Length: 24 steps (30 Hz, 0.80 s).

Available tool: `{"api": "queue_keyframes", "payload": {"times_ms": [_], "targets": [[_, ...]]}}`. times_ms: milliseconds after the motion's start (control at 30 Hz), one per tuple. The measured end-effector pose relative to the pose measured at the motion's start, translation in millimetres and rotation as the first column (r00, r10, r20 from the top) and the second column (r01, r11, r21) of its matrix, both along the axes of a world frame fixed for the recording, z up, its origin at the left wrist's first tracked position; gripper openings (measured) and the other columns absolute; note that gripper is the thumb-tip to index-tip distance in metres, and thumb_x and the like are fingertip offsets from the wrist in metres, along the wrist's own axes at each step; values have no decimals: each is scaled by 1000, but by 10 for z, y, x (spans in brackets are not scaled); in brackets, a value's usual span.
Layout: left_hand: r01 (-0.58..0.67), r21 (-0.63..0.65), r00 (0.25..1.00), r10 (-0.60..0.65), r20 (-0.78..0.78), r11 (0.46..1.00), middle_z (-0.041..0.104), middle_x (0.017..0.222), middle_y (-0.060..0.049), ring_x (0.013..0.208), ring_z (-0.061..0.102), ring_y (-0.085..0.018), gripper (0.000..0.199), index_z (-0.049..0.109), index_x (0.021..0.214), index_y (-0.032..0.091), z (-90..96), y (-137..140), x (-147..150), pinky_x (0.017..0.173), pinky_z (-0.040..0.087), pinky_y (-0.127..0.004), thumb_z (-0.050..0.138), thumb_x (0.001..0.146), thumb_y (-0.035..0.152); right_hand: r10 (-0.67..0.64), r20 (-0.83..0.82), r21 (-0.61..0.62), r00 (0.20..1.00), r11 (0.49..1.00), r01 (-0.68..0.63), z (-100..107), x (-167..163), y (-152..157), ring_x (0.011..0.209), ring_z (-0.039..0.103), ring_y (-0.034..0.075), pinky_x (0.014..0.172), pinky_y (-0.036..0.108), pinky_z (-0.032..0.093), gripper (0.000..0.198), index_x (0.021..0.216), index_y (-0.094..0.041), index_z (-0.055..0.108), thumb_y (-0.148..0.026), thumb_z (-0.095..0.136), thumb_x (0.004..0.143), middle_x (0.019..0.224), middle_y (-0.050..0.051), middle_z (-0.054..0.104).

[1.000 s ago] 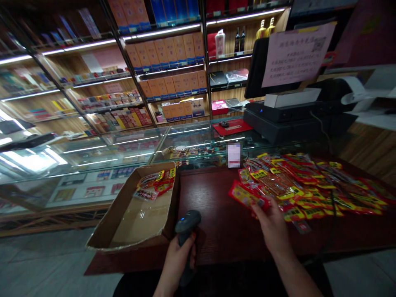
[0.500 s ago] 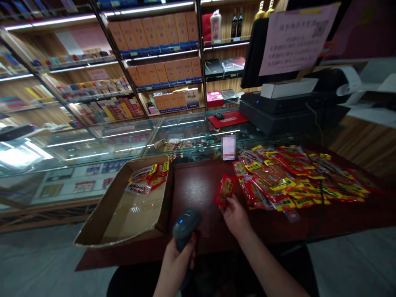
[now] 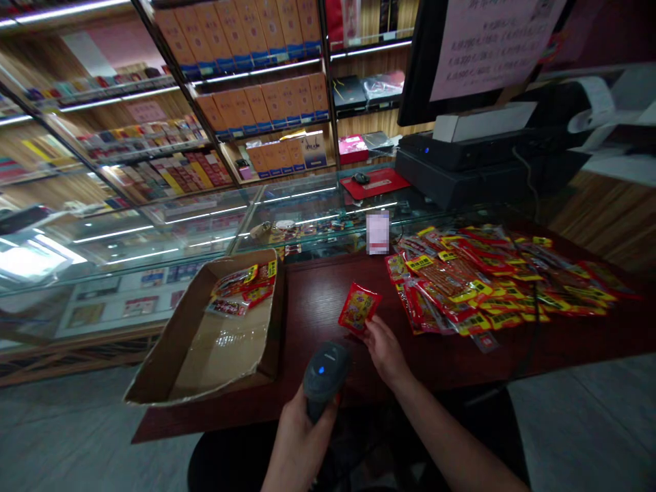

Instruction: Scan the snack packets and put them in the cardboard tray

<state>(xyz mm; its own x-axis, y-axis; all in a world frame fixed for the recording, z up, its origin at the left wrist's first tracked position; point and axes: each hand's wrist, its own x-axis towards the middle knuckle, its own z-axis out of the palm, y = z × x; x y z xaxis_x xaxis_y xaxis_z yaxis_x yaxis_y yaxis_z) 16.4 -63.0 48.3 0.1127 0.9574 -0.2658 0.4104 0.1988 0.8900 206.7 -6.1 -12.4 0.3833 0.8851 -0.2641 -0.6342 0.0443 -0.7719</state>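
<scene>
My left hand (image 3: pixel 307 427) is wrapped round the handle of a dark barcode scanner (image 3: pixel 326 372) with a small blue light on top. The scanner's head points away from me, just below a red snack packet (image 3: pixel 359 309). That packet is pinched at its lower right corner by my right hand (image 3: pixel 385 348), held up over the dark red table. To the right of this hand lies a wide pile of red and yellow snack packets (image 3: pixel 456 280). On the left, a shallow cardboard box (image 3: pixel 225 359) holds several similar packets (image 3: pixel 259 283) at its far end.
Behind the table (image 3: pixel 318 301) runs a glass display counter (image 3: pixel 205 229) with a red mat (image 3: pixel 376 183) and a mouse on it. A monitor (image 3: pixel 417 75) and a black cash drawer (image 3: pixel 451 178) stand at the back right. A small blurred card (image 3: pixel 378 234) stands behind the packets.
The packet in my right hand has moved slightly left and turned its printed face more towards me. My left hand has brought the scanner up and right, closer to it. The view has tilted down.
</scene>
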Motion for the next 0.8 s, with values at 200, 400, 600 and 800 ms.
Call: {"api": "queue_keyframes", "payload": {"times_ms": [200,400,600,800], "targets": [[57,3,998,-57,-17,998,57,51,2,44,49,-13,26,70,84,14,-39,-44,-13,44,40,-22,70,80,40,3,-95,29,995,1000,-1,-22,-31,40,98,72,25,93,40,55,29,92,-22,72,-42,76,72,94,3,79],[41,-4,999,-41,-21,999,53,51,3,44,46,-11,21,64,76,16,-8,-42,2,41,36,-20,68,80,36,-5,-46,5,999,1000,5,-52,-6,25,94,73,24,88,38,57,25,91,-24,72,-41,76,74,90,2,79],[-61,-178,986,87,142,982,52,48,6,37,45,-10,32,59,80,16,-92,59,83,38,36,-21,71,74,46,51,77,6,996,999,-52,-68,6,-34,87,74,27,76,39,60,34,95,-23,73,-51,76,75,95,5,79],[-96,-276,927,187,326,956,55,47,5,34,45,-9,45,60,89,15,-226,113,-15,35,36,-20,73,71,55,151,379,12,913,986,-168,378,-100,139,92,73,26,75,37,60,44,109,-24,73,-48,78,73,103,5,79]]}}
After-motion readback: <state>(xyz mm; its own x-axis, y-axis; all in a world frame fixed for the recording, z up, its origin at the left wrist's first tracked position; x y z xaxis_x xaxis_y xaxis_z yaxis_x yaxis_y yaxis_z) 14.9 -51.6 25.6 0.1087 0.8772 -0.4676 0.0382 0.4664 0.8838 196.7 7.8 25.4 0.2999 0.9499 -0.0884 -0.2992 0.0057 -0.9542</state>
